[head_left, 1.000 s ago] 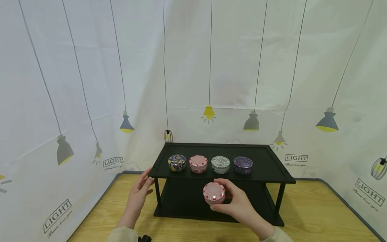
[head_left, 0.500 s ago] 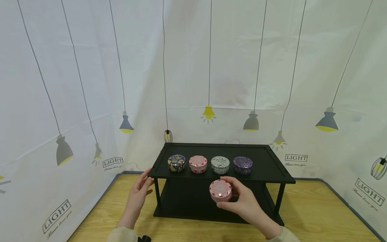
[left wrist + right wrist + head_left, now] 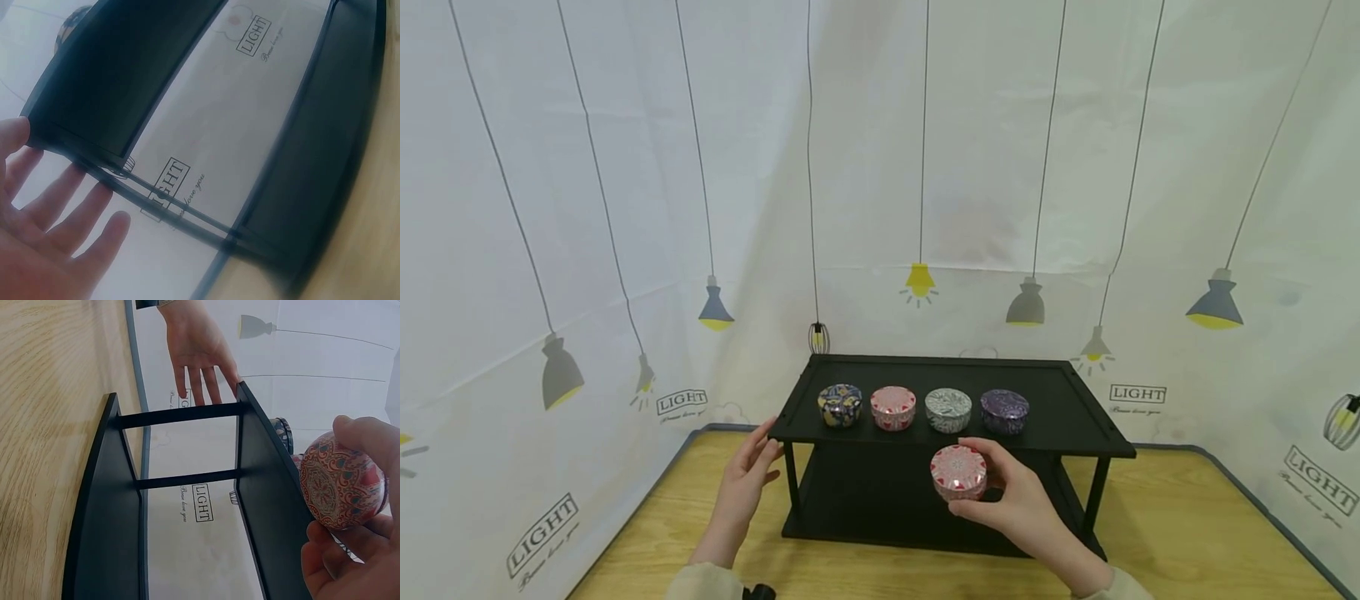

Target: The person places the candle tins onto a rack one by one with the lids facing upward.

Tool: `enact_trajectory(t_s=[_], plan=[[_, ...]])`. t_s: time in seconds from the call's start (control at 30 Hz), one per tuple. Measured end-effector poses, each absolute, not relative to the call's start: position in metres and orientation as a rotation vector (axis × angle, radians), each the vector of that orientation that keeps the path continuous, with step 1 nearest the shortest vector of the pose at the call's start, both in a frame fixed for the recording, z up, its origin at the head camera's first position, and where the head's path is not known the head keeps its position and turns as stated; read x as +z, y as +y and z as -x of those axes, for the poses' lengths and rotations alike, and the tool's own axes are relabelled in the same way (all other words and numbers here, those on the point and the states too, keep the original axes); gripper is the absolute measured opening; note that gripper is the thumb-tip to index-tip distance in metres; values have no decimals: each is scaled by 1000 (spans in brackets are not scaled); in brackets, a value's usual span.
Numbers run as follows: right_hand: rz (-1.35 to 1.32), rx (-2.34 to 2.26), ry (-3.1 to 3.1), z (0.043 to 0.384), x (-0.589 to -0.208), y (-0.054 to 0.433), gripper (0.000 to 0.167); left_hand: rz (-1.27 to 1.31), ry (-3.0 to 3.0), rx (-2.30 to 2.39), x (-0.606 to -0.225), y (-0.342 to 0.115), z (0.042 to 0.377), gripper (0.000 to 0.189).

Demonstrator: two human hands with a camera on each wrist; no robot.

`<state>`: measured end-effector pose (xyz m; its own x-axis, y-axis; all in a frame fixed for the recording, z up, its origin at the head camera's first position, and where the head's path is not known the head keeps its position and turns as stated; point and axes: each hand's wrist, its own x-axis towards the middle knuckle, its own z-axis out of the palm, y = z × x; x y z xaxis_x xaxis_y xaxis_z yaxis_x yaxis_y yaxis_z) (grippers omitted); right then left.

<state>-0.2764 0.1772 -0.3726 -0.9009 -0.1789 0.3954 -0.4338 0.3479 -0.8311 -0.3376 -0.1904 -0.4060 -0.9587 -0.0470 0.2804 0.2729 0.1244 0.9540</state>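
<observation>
My right hand [image 3: 1015, 500] holds a small round pink tin [image 3: 958, 472] with red patterns, thumb at the front and fingers behind, raised before the upper shelf's front edge. The right wrist view shows the patterned underside of the pink tin [image 3: 340, 481]. My left hand [image 3: 747, 471] touches the left end of the black two-tier shelf [image 3: 880, 500], fingers mostly straight at the upper corner, as the left wrist view also shows. On the upper tier a row of tins stands: navy-and-yellow [image 3: 840, 406], pink [image 3: 892, 408], grey-green [image 3: 948, 410] and purple [image 3: 1004, 412].
The shelf stands on a wood-grain table [image 3: 1180, 517]. A white curtain [image 3: 880, 167] printed with hanging lamps surrounds the back and sides. A small black object [image 3: 760, 592] lies at the bottom edge, beside my left sleeve [image 3: 703, 582].
My right hand has shifted right and slightly up with the pink tin still in its grip. The left hand and the row of tins have stayed in place.
</observation>
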Motion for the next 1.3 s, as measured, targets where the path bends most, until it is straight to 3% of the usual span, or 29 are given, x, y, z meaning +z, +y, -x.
enact_trajectory(t_s=[1.3], plan=[[-552,1451,-2301,269,-364,213,70,209,-2174,-1941,-406,-190,337,54]])
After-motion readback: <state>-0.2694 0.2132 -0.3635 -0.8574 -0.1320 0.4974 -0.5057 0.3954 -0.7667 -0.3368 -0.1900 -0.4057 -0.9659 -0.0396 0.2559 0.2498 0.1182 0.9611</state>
